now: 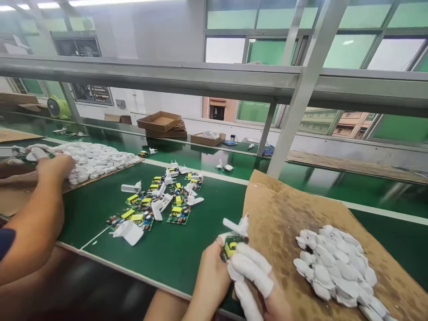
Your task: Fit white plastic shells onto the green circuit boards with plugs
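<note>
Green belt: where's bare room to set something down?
Bare belt between the board cluster and cardboard sheet, beyond the circuit board you hold; also between the cluster and white pile. The sheet's far end is bare; white caps crowd its near end.

No text, label, brand or number is legible anywhere; every surface is too small or blurred.
</note>
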Motion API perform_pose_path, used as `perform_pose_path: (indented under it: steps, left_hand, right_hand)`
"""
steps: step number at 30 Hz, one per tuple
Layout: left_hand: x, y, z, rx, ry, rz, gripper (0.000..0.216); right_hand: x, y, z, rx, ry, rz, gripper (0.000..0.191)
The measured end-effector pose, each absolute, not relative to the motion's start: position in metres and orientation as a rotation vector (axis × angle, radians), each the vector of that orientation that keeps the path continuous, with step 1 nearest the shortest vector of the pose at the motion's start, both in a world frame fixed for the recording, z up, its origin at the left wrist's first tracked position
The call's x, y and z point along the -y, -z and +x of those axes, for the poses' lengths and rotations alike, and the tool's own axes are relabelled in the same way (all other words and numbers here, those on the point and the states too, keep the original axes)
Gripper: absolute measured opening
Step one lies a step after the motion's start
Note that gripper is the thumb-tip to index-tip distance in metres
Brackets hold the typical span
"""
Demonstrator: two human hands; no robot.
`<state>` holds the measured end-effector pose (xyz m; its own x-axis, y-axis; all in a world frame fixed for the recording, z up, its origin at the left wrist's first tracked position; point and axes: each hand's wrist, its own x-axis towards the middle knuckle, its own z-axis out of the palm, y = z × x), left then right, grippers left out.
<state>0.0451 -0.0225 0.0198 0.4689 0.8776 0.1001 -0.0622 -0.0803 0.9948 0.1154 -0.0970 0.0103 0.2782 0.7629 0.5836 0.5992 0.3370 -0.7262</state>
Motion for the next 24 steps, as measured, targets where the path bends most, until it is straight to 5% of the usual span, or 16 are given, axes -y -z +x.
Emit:
perform_pose_path:
  steps: [12, 20, 24]
  left_hand:
    - [0.022, -0.017, 0.046, -0.829, -0.806, 1.402, 0.037]
    - [0.022, -0.013, 0.047, -0.834, -0.857, 1.5, 0.04]
    - [0.022, -0.011, 0.048, -0.707, -0.903, 1.335, 0.048]
  right_hand:
    - [0.081, -0.029, 0.152, 1.507, 0.436, -1.634, 0.024]
    - [0.074, -0.024, 0.14, 1.575, 0.418, -1.605, 0.014]
    - [0.078, -0.022, 0.147, 1.835, 0.479, -1.581, 0.025]
